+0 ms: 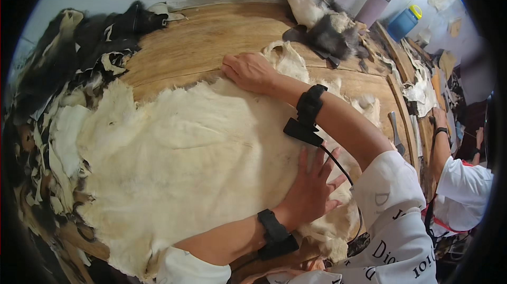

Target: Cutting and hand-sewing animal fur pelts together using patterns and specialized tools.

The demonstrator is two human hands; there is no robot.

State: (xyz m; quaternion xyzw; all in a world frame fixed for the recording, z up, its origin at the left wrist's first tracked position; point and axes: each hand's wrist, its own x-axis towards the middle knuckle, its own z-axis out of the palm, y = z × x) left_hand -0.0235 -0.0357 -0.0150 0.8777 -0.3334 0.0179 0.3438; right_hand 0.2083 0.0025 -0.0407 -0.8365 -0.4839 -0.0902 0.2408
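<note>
A large cream-coloured hide with ragged, furry edges lies spread over the wooden table, with faint creases across its middle. My left hand rests flat on its right side, fingers spread. My right arm crosses above the left one. At the hide's far edge, my right hand is closed with its fingers curled down on the border; the fingertips are hidden. Each wrist wears a black strap with a small device and cable. Beyond the right hand, a loose flap of the hide stands up in folds.
Dark fur scraps and pale offcuts pile along the left. Grey-and-white fur sits at the back, near a pink flask and blue bottle. A metal-bladed tool lies right. A co-worker's arm shows at far right.
</note>
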